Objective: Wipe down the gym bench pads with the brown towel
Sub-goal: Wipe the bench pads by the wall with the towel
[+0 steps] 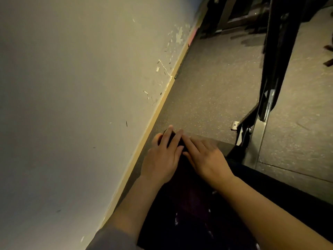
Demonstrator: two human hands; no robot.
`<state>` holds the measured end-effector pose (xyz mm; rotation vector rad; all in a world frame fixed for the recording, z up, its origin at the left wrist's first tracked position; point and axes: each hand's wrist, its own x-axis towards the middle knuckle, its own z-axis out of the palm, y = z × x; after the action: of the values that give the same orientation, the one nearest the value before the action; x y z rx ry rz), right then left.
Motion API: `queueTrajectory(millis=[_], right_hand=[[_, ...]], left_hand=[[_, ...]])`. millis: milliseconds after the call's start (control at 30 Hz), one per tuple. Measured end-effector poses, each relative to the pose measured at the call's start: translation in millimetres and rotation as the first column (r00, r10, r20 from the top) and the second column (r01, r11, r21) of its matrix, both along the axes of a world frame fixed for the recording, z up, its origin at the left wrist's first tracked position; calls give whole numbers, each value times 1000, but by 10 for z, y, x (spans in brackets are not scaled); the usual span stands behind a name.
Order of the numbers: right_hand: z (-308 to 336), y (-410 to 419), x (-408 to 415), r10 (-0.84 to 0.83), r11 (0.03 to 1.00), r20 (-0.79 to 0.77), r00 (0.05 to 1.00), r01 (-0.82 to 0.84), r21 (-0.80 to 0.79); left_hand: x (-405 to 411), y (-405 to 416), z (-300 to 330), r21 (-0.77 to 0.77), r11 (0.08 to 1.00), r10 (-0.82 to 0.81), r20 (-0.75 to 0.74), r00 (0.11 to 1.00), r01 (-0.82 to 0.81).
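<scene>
Both hands flat on dark towel (175, 141) at bench (223, 147) far edge: left hand (161, 159), right hand (207, 159), fingers straight, pressing. Soft, limp; likely bunches—grip a folded edge.

Light: dim, warm, yellowish throughout.
Brightest: wall (72, 87) toward 10 o'clock, fading to grey shadow toward 8 o'clock.
Darkest: pad (270, 177) at 5 o'clock, nearly black, detail lost; frame (275, 56) at 1 o'clock likewise murky.
Shadows: soft, no hard edges.
Glare: faint sheen on metal near 3 o'clock.
Blur: smeared toward 12 and 1 o'clock; hands at centre soft.
Distortion: wide-angle tilt, skirting (158, 109) running diagonally, edges stretched.
Noise: grain on floor (207, 87).
</scene>
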<state>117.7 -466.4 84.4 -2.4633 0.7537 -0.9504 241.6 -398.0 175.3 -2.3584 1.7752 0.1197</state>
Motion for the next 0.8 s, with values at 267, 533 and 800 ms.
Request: queueTrajectory(millis=[267,533,800], right_hand=[[-77,-160,-155,6,1000,-83,997,-8,-20],[-338,-103,-958,-90,991,-212,973,108,78],[-42,-29,-816,-56,975,-126,990,82,208]], left_hand=[[53,-165,-78,-57,992,-108,109,988,115],[-75,143,-206,-150,977,-124,197,973,155],[61,-11,-7,-39,977,-201,146,969,209]])
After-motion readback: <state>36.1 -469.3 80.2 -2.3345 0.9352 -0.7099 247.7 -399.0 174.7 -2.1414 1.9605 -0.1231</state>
